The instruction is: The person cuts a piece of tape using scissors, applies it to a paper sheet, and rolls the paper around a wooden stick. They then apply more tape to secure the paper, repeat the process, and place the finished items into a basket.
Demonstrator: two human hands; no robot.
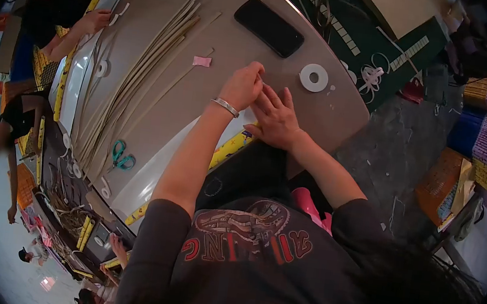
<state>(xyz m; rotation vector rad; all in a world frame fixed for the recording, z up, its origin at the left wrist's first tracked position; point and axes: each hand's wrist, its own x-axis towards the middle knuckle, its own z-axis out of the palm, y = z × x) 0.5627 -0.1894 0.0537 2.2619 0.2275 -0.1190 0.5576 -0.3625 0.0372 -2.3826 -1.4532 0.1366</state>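
My left hand (242,87), with a silver bracelet at the wrist, is closed in a pinch near the table's middle; what it holds is too small to name. Touching it from the right is my right hand (278,119), its fingers stretched out over the yellow-edged sheet (230,150). Above my hands lies a black phone (269,27). A roll of white tape (314,78) rests to their right. Long tan strips (138,74) spread over the table on the left, near a small pink piece (202,61). Teal-handled scissors (122,156) lie below the strips.
Another person's hand (95,21) is at the left edge of the table (345,103). More people are seated or standing at the far left. Beyond the right edge are a green mat (354,20), white ribbon (372,79) and stacked colourful packs (480,131).
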